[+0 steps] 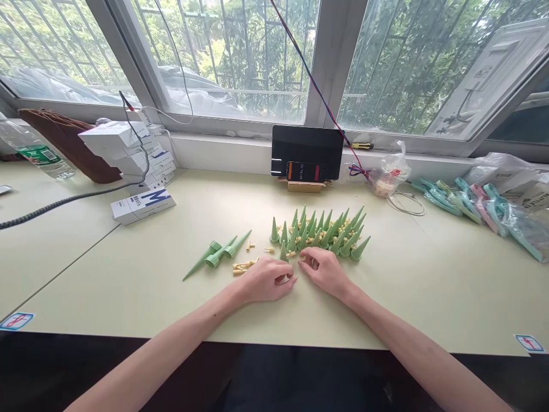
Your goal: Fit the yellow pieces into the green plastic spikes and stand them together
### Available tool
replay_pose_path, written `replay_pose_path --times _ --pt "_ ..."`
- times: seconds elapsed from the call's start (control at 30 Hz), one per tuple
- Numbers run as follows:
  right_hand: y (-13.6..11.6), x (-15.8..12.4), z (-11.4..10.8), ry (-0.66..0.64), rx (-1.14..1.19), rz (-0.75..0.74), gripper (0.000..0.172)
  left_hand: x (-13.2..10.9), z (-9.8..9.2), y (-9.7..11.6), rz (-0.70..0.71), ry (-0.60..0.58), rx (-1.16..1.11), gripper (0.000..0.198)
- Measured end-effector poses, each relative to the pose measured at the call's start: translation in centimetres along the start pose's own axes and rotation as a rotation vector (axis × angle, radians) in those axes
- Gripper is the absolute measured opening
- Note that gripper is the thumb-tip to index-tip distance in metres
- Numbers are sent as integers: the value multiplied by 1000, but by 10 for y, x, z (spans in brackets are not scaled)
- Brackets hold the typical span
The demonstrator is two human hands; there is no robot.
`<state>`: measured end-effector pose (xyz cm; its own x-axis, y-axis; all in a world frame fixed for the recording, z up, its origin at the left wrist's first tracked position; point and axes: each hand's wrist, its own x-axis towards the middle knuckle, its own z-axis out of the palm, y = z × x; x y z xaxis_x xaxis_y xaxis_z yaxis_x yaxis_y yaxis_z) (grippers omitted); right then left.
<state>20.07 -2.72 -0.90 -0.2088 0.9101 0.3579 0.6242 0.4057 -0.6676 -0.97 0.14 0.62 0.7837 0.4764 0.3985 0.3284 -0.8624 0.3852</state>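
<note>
Green cones point(328, 232) stand in rows on the table, with small yellow pieces among them. At the front left of these rows, my left hand point(273, 278) is beside a green cone point(283, 252), fingers curled and thumb near the fingertips; what it holds, if anything, is hidden. My right hand point(322, 269) is pinched at the front edge of the rows, on a small yellow piece point(302, 259) partly covered by the fingers. Loose yellow pieces point(240, 267) lie left of my left hand, and several green spikes point(218, 253) lie farther left.
A phone point(305, 171) leans on a black tablet point(300, 143) at the back of the table point(412, 286). White boxes point(143, 205) and a bottle point(45, 160) are at the left. Bagged pastel clips point(476, 200) and a tied plastic bag point(388, 177) lie to the right.
</note>
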Motion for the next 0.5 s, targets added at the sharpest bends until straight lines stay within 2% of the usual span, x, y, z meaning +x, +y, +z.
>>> replay_pose_path --times 0.2,0.4,0.5 --pt "-2 0 -1 -110 -4 -14 6 1 -1 1 6 4 8 30" --pt "-3 -1 -2 -129 -22 -35 11 1 -1 0 -3 -11 19 31" --pt "-5 -1 -3 -137 68 -28 13 1 -2 1 -15 4 9 26"
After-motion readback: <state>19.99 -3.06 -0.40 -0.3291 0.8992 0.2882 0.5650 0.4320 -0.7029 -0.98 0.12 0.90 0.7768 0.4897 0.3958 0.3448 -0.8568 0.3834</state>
